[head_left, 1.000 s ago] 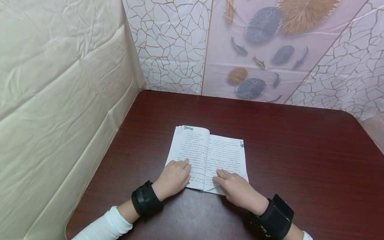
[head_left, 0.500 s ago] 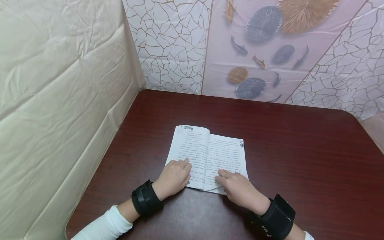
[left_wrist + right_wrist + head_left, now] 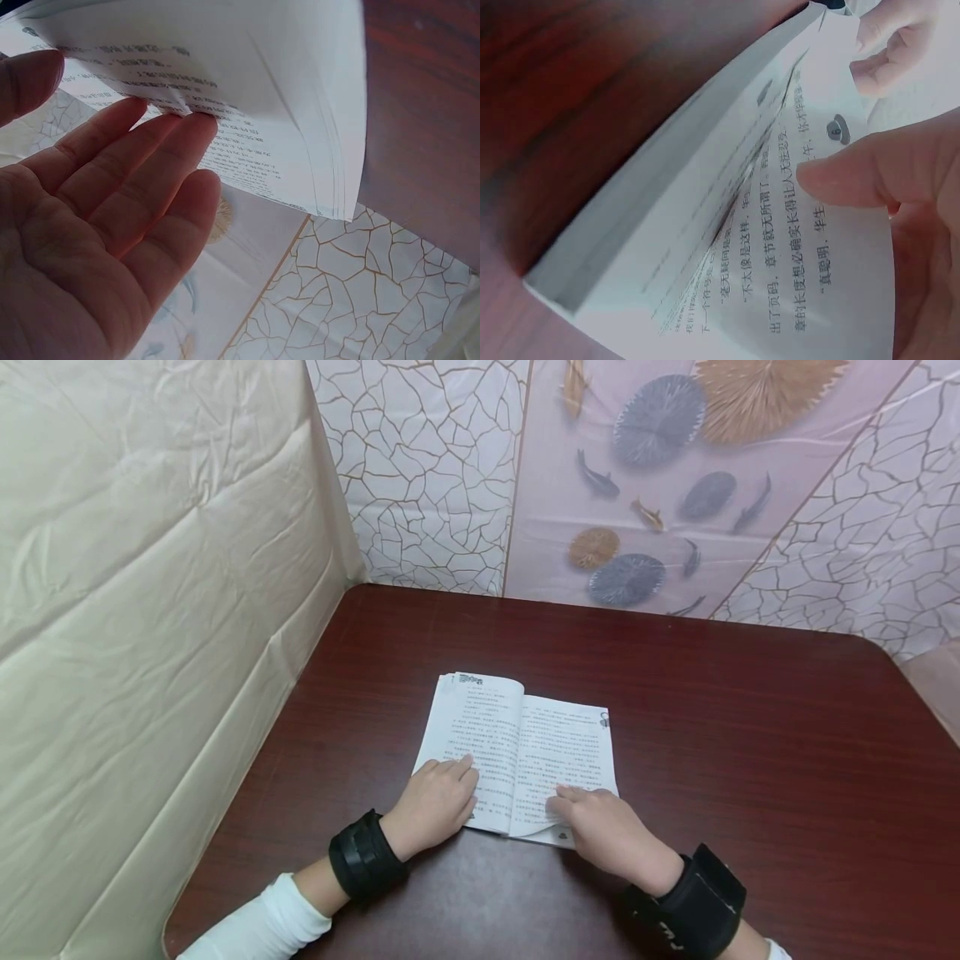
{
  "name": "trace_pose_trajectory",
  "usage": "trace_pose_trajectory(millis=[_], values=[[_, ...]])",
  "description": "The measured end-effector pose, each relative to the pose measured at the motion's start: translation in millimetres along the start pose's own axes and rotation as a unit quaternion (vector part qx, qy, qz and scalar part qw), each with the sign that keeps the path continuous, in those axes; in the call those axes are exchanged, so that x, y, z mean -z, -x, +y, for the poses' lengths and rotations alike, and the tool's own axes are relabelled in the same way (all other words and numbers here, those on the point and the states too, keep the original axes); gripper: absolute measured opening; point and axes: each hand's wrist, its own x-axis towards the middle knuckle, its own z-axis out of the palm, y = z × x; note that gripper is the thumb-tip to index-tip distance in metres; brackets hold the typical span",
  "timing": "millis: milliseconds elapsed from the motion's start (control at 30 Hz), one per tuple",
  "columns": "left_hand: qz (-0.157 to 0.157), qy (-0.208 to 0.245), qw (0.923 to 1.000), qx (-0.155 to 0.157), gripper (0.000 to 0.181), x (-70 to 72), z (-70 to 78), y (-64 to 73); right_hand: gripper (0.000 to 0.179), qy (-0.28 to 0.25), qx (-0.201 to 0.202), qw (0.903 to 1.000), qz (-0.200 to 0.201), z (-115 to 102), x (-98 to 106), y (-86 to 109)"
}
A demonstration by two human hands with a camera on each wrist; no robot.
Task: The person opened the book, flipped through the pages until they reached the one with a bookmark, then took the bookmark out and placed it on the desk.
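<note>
An open paperback book [image 3: 566, 735] with printed pages lies on the table. My left hand [image 3: 433, 797] rests on the lower part of its left page [image 3: 476, 718]. In the left wrist view, the fingers [image 3: 161, 180] stretch out with their tips on the printed paper. My right hand [image 3: 611, 831] is at the lower right corner, where its thumb [image 3: 840, 180] lies against the printed side and the other fingers are mostly hidden. It pinches a page [image 3: 832, 255] whose lower edge curves up off the sheets beneath, with a narrow gap showing.
The dark red-brown table [image 3: 757, 735] has rounded corners. Cream fabric [image 3: 165, 610] hangs along its left side, and a patterned sheet [image 3: 435, 468] covers the wall behind. Black bands [image 3: 366, 857] are strapped round both wrists.
My right hand has slid a little to the right across the page, and more of the sheet under the curled lower edge shows. My left hand and the book have stayed put.
</note>
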Motion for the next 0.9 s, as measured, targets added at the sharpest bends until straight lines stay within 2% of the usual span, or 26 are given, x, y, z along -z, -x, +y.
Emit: trace_pose_trajectory(millis=[233,500,667,900], values=[[-0.001,0.0,1.0,0.0,0.016,0.0,0.1,-0.3,0.027,0.004,-0.006,1.0,0.007,2.2,1.1,0.9],[0.012,-0.001,0.9999,-0.008,0.017,-1.2,0.9,-1.0,0.023,0.005,-0.015,0.9999,0.006,1.6,2.9,0.2],[-0.006,0.002,1.0,-0.006,0.024,-0.1,1.4,-0.3,0.015,0.011,-0.026,0.9996,0.006,1.9,4.4,0.1],[-0.033,0.006,0.9994,0.005,0.037,2.6,2.4,0.2,0.014,0.021,-0.025,0.9992,0.022,3.7,7.1,0.5]])
